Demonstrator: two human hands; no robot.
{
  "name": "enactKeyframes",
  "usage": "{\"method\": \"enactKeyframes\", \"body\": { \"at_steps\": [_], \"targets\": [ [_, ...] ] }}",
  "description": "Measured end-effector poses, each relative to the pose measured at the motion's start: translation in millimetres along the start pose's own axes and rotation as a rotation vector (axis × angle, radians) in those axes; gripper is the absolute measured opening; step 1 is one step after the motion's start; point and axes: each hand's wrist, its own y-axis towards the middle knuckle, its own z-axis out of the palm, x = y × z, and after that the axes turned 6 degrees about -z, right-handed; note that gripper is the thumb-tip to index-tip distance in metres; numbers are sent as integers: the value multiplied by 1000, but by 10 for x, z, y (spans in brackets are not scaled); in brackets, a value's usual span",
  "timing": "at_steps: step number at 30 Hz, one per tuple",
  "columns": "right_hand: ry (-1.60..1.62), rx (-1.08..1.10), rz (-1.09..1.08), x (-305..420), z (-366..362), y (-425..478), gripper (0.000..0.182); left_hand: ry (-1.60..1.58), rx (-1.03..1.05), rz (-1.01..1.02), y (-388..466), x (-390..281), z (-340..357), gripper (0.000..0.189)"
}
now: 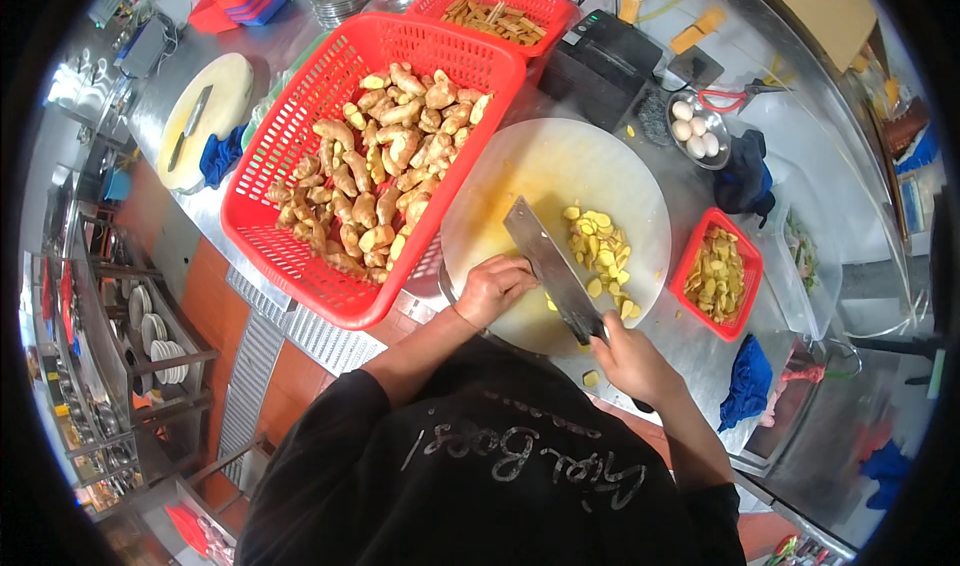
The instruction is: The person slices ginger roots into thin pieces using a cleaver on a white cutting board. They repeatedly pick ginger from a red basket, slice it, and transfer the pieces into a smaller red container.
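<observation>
My right hand (630, 356) grips the handle of a cleaver (555, 266), whose wide blade slants up and left over a round white cutting board (637, 191). Close against the left side of the blade, my left hand (495, 288) is bent with its fingertips curled in. Whatever may lie under those fingers is hidden. Sliced ginger (600, 247) is scattered on the board to the right of the blade. Left of the board, a large red plastic basket (300, 131) holds many whole ginger roots (397, 146).
A small red basket (682, 288) of ginger slices stands right of the board. Beyond are a metal bowl of eggs (697, 132), red-handled scissors (739, 95) and a black printer-like box (600, 63). A knife (191, 123) lies on another round board (232, 86) at left. A blue cloth (746, 382) hangs near the right edge.
</observation>
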Motion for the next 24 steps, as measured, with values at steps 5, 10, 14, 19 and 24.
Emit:
{"method": "enactKeyframes", "body": {
  "at_steps": [5,10,14,19,24],
  "targets": [
    [28,61,29,-45,-1,-69,25,0,-9,-6,-29,46,21,9],
    [-7,-81,-3,-194,435,311,25,1,-13,15,0,21,10,9],
    [17,-29,-20,-157,179,182,27,6,13,-6,14,21,-24,10],
    [28,100,73,-63,-78,-117,32,-29,12,-52,-17,28,8,11],
    [47,66,47,-39,-96,-165,27,-26,3,-45,-21,25,8,10]
  ]
}}
